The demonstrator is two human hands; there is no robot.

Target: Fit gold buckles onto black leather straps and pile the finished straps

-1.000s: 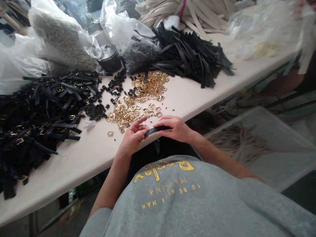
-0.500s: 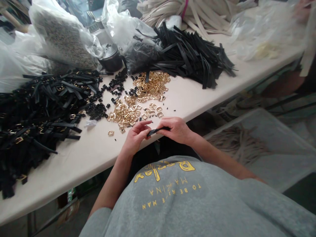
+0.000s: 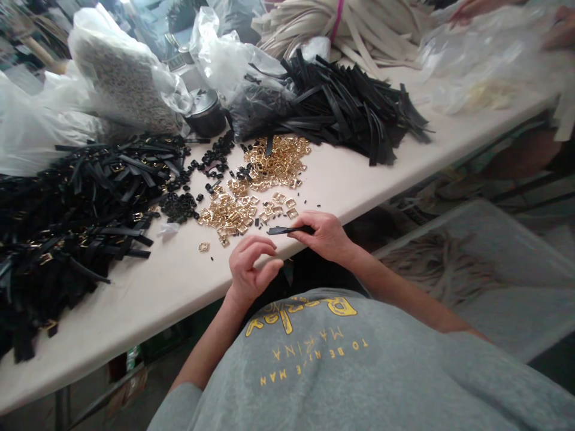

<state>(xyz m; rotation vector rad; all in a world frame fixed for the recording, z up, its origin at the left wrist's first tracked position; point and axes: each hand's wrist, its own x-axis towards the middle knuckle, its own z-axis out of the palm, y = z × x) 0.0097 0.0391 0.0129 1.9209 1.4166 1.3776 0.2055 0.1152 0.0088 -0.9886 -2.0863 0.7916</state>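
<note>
Near a bin [image 3: 516, 254] of beige strips [image 3: 431, 260], right hand [image 3: 327, 236] pinches black strap [image 3: 279, 230]; left hand [image 3: 251, 266] free.

Shiny metallic buckles [image 3: 231, 213], smooth leather-like strap [image 3: 280, 230], crinkled plastic bag [image 3: 220, 54]

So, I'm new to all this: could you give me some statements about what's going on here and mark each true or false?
1. The right hand holds a black strip. True.
2. Many gold buckles lie loose on the table. True.
3. The left hand is closed around a cup. False: it is open, with nothing visible in it.
4. A green band goes around the pale straps. False: the band is pink.
5. The grey shirt has yellow lettering. True.
</note>
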